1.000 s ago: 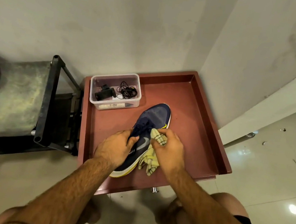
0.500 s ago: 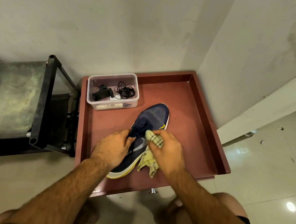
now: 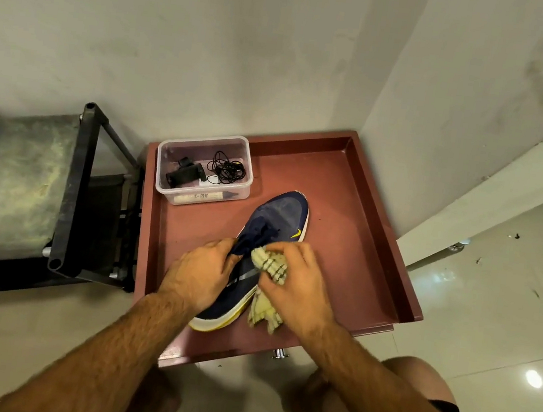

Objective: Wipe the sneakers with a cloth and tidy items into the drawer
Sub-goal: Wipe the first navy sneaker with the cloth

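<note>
One sneaker (image 3: 273, 237) lies in the drawer (image 3: 362, 238); my left hand (image 3: 197, 274) grips its collar, my right hand (image 3: 297, 287) pinches the cloth (image 3: 271, 264) against its side.

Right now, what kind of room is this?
Probably a corner of a home, down at floor level: glossy floor tiles, plain walls meeting behind a pulled-out drawer, and a sneaker inside it.
</note>
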